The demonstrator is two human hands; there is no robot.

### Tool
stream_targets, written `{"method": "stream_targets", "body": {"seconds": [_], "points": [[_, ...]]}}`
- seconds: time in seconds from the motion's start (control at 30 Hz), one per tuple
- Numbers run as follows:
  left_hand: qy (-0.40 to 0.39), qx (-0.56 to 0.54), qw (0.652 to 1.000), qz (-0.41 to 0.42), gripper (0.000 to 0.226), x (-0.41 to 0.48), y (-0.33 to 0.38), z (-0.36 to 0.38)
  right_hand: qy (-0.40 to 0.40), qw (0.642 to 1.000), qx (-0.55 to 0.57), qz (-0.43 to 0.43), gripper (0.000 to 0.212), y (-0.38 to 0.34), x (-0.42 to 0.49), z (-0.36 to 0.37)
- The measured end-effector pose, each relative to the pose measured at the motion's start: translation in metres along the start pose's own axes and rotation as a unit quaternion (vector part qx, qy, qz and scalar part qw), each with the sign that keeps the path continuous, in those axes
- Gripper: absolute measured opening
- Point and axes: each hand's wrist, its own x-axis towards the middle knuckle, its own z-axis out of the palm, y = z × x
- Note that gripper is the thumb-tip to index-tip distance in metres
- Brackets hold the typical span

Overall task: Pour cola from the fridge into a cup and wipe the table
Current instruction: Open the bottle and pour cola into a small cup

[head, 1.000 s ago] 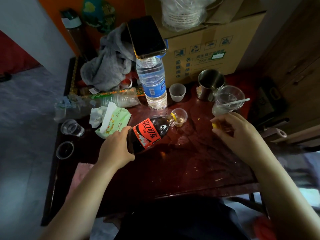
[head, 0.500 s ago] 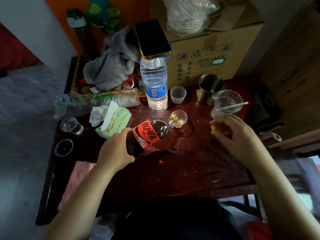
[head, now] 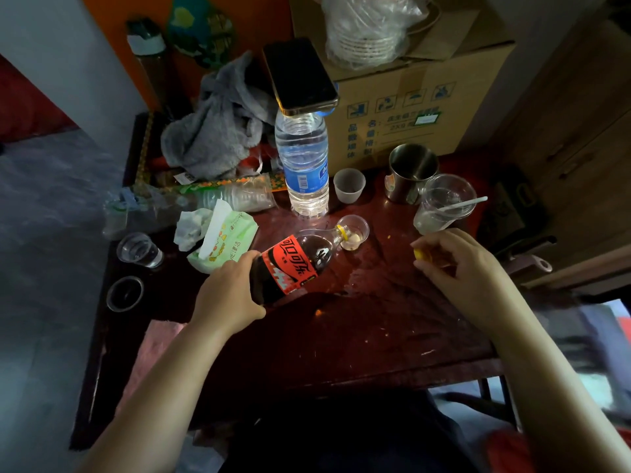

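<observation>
Little has shifted in the last second. The left hand (head: 228, 295) still wraps the base of the cola bottle (head: 297, 264), tipped neck-down at the rim of the small clear cup (head: 355, 232) mid-surface (head: 341, 353) — so the pour goes on. The right hand (head: 457, 264) pinches the yellow cap (head: 419, 254) near the right edge. The bottle looks roughly half full and dark — the cup is barely filled.

The near dark-red wooden tabletop (head: 358, 336) gives me open passage; a tall clear water bottle (head: 304, 165), small white cup (head: 349, 185) and steel mug (head: 411, 172) block the back.
</observation>
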Motion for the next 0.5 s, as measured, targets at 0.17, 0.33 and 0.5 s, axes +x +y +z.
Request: {"method": "stream_targets", "body": {"seconds": [0.17,0.33,0.5], "points": [[-0.003,0.008,1.000,0.003,0.086,0.0057,0.0006,-0.0015,0.001,1.000,-0.008,0.012,0.023,0.0035,-0.0010,-0.0004],[-0.006,0.017,1.000,0.005,0.086,0.0077,-0.0004,-0.0024,0.003,1.000,-0.009,0.018,0.022,0.0063,-0.0011,-0.0010],[-0.007,0.018,1.000,0.007,0.085,0.0078,-0.0014,-0.0017,0.001,1.000,-0.005,0.023,0.022,0.0089,0.0000,0.0020]]}}
